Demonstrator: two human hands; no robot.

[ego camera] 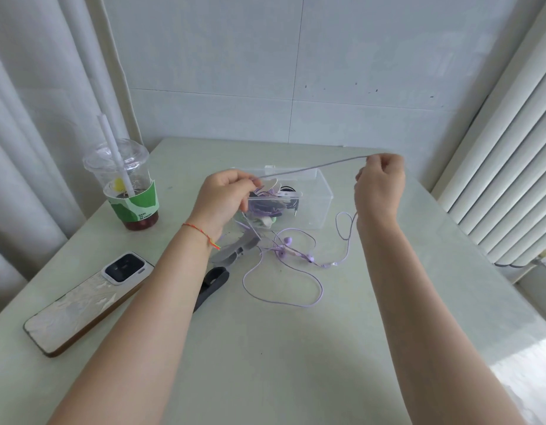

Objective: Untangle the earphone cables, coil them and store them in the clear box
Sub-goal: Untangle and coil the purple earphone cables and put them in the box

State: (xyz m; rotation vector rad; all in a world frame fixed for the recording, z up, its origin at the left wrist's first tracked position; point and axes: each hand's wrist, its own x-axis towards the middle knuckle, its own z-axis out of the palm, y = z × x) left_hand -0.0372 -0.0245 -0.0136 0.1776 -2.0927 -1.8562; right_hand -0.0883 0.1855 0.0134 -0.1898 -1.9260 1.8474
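A purple earphone cable (311, 168) is stretched taut in the air between my two hands, above the clear box (319, 204). My left hand (225, 197) pinches one end near the box's left side. My right hand (380, 182) pinches the other end, raised to the right of the box. From my right hand the cable drops to the table and runs into loose loops (284, 289) with purple earbuds (288, 240) in front of the box. Inside the box lie coiled purple and dark cables (271, 207).
A plastic drink cup (130, 191) with a straw stands at the left rear. A phone (84, 305) lies face down at the left front. A grey clip-like object (235, 246) and a black strap (212, 286) lie under my left forearm. A wall borders the table's far edge.
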